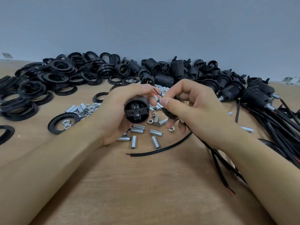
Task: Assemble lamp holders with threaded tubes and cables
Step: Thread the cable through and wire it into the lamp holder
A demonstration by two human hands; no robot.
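Observation:
My left hand (116, 111) grips a black lamp holder body (136, 111) above the table, its open end facing me. My right hand (191, 108) pinches the stripped red and black wire ends (156, 94) of a black cable (164, 149) between thumb and forefinger, right beside the holder's far end. A black cap piece (169, 113) sits under my right thumb on that cable. The cable trails down past my right wrist onto the table. Several silver threaded tubes (138, 129) lie scattered on the table below both hands.
A heap of black rings (53, 78) covers the table's left. Black holder bodies (164, 69) pile along the back wall. Assembled holders with cables (259, 98) lie at the right. Silver nuts (88, 108) sit left of my hands. Brown table (138, 184) in front.

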